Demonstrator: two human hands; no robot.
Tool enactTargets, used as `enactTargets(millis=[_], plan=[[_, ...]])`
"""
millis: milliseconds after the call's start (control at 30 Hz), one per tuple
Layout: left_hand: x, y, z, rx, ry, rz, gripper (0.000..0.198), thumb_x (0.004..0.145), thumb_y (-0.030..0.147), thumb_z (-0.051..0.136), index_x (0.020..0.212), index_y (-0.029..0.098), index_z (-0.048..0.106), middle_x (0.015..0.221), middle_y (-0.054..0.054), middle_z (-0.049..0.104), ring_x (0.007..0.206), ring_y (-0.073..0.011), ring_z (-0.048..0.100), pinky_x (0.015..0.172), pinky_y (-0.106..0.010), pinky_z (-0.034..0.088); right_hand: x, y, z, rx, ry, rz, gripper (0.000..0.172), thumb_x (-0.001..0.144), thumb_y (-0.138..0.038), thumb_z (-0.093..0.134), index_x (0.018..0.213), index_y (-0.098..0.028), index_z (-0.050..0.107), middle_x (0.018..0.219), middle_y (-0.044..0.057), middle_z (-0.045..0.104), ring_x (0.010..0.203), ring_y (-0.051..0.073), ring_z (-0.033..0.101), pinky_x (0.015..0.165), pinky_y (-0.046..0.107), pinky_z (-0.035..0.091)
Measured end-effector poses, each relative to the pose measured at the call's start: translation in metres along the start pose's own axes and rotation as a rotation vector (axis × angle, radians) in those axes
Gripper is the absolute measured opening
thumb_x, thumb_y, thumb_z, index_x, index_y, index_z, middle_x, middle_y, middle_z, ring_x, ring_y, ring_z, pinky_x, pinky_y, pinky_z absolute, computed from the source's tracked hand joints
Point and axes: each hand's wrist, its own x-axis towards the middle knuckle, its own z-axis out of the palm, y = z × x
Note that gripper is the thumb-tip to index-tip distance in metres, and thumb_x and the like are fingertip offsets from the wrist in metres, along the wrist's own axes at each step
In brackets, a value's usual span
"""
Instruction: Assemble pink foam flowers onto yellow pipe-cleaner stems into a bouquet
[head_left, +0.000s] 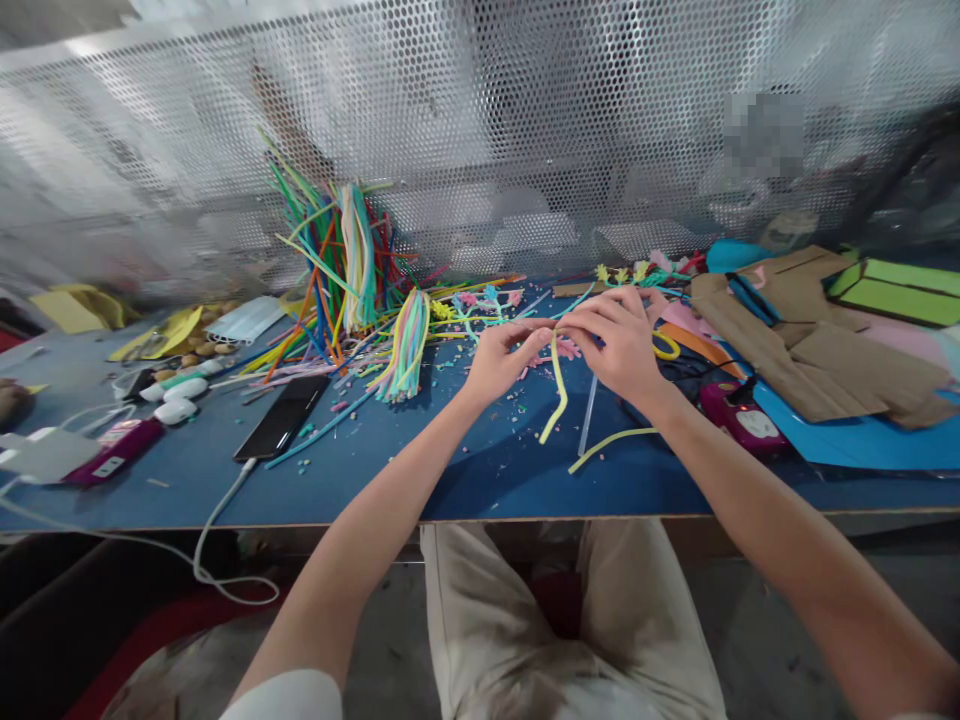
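Observation:
Over the middle of the blue table, my left hand point(502, 358) and my right hand point(619, 335) meet fingertip to fingertip. Both pinch a yellow pipe cleaner point(559, 390), whose bent tail hangs down between them. Another yellow pipe cleaner point(611, 445) lies below my right hand, partly under the forearm. Beside it is a thin clear stick point(589, 415). Pink and blue pipe cleaner flowers point(491, 298) lie behind my left hand. The part of the yellow piece inside my fingers is hidden.
A bundle of pastel pipe cleaners point(407, 350) and a taller mixed pile point(330, 260) stand left. A black phone point(283, 418) on a white cable lies nearer. Cardboard pieces point(810, 340) and a purple power socket point(742, 418) are right. Perforated metal mesh point(450, 130) rises behind.

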Motion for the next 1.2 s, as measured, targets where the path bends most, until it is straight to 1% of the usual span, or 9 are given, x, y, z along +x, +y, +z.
enactTargets(millis=[167, 400, 533, 633, 733, 867, 967, 1067, 1200], plan=[[-0.001, 0.001, 0.003, -0.052, 0.051, -0.035, 0.039, 0.082, 0.054, 0.078, 0.078, 0.015, 0.077, 0.088, -0.008, 0.078, 0.054, -0.0100, 0.062, 0.051, -0.022, 0.049, 0.001, -0.011, 0.000, -0.028, -0.004, 0.068, 0.022, 0.102, -0.039, 0.056, 0.096, -0.031, 0.076, 0.104, -0.001, 0.078, 0.107, 0.024, 0.060, 0.108, 0.051, 0.025], [0.000, 0.005, 0.005, -0.137, 0.058, -0.097, 0.038, 0.078, 0.051, 0.083, 0.074, 0.014, 0.072, 0.086, -0.006, 0.076, 0.046, -0.0061, 0.056, 0.043, -0.020, 0.044, 0.002, -0.015, 0.003, -0.030, 0.012, 0.112, 0.024, 0.102, -0.043, 0.055, 0.098, -0.031, 0.075, 0.103, 0.002, 0.077, 0.108, 0.026, 0.061, 0.109, 0.052, 0.026], [0.003, -0.002, 0.001, -0.176, 0.230, -0.088, 0.040, 0.079, 0.052, 0.081, 0.071, 0.015, 0.070, 0.088, -0.006, 0.076, 0.055, -0.0072, 0.061, 0.049, -0.020, 0.048, 0.003, -0.014, 0.000, -0.019, 0.130, 0.179, 0.034, 0.099, -0.047, 0.055, 0.124, -0.027, 0.065, 0.129, 0.011, 0.065, 0.124, 0.032, 0.056, 0.108, 0.052, 0.033], [0.007, -0.010, -0.004, -0.219, 0.364, -0.063, 0.037, 0.078, 0.051, 0.083, 0.074, 0.016, 0.071, 0.086, -0.004, 0.074, 0.061, -0.0084, 0.063, 0.055, -0.021, 0.052, 0.001, -0.007, 0.002, 0.065, 0.175, 0.203, 0.037, 0.096, -0.049, 0.057, 0.121, -0.022, 0.061, 0.123, 0.015, 0.064, 0.114, 0.031, 0.059, 0.102, 0.049, 0.042], [0.008, -0.015, -0.005, -0.247, 0.411, -0.052, 0.033, 0.078, 0.049, 0.084, 0.081, 0.018, 0.073, 0.078, 0.000, 0.071, 0.058, -0.0076, 0.060, 0.054, -0.021, 0.052, -0.001, 0.000, 0.007, 0.187, 0.070, 0.192, 0.028, 0.096, -0.046, 0.058, 0.109, -0.022, 0.061, 0.107, 0.012, 0.068, 0.096, 0.026, 0.063, 0.093, 0.044, 0.049], [0.007, -0.017, -0.001, -0.345, 0.388, -0.082, 0.033, 0.074, 0.047, 0.087, 0.087, 0.019, 0.075, 0.074, 0.002, 0.068, 0.053, -0.0060, 0.057, 0.049, -0.020, 0.051, -0.003, -0.001, 0.014, 0.409, -0.113, 0.187, 0.021, 0.096, -0.039, 0.060, 0.105, -0.023, 0.069, 0.102, 0.007, 0.076, 0.098, 0.024, 0.067, 0.093, 0.041, 0.051], [0.005, -0.018, 0.005, -0.416, 0.356, -0.152, 0.036, 0.071, 0.048, 0.089, 0.086, 0.019, 0.074, 0.075, 0.003, 0.068, 0.050, -0.0052, 0.056, 0.047, -0.019, 0.051, -0.005, -0.004, 0.018, 0.633, -0.165, 0.292, 0.020, 0.096, -0.037, 0.061, 0.103, -0.023, 0.074, 0.103, 0.005, 0.078, 0.097, 0.022, 0.071, 0.091, 0.040, 0.054], [0.004, -0.017, 0.008, -0.445, 0.356, -0.211, 0.037, 0.072, 0.050, 0.088, 0.085, 0.019, 0.073, 0.071, 0.003, 0.067, 0.045, -0.0044, 0.053, 0.043, -0.019, 0.049, -0.006, -0.005, 0.021, 0.821, -0.227, 0.425, 0.020, 0.093, -0.040, 0.065, 0.094, -0.022, 0.074, 0.091, 0.004, 0.077, 0.083, 0.020, 0.070, 0.080, 0.036, 0.056], [0.002, -0.014, 0.009, -0.512, 0.346, -0.278, 0.038, 0.074, 0.051, 0.086, 0.089, 0.019, 0.073, 0.069, 0.005, 0.064, 0.042, -0.0035, 0.051, 0.039, -0.018, 0.045, -0.006, 0.000, 0.023, 0.924, -0.313, 0.472, 0.020, 0.092, -0.039, 0.067, 0.098, -0.021, 0.073, 0.091, 0.002, 0.076, 0.082, 0.017, 0.069, 0.080, 0.033, 0.056]])
